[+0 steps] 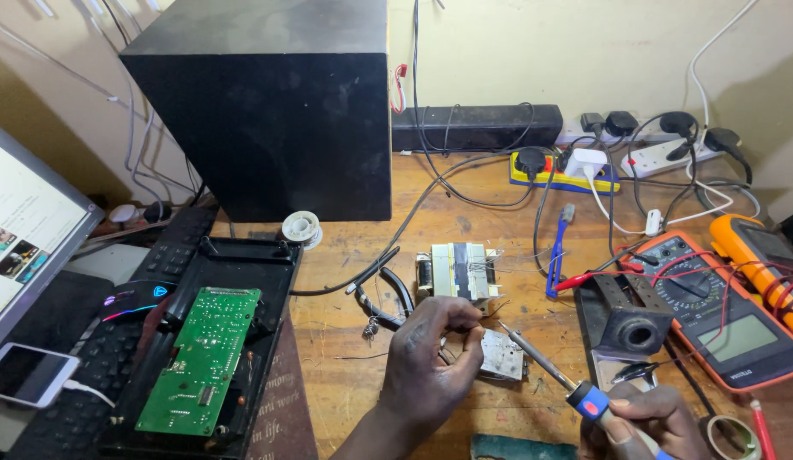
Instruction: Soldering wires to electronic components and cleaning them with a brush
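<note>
Green circuit board point(201, 362) lying in open black casing point(273, 264), nine o'clock. Right hand point(648, 422) closed round soldering iron point(550, 368), tip toward eleven o'clock. Left hand point(430, 362) pinching small board point(501, 353), centre.

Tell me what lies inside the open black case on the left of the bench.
Inside the open black case lies a green circuit board, component side up, running lengthwise. Dark fittings show beside it. Whatever sits under the board is covered, and the case's near end is cut off by the frame.

We've got a green circuit board point(201, 358) in a black tray point(243, 255), a blue-and-red-handled soldering iron point(567, 383), two orange multimeters point(712, 315), a yellow power strip point(563, 175) and a big black speaker box point(269, 111) on our brown wooden table point(465, 213).
</note>
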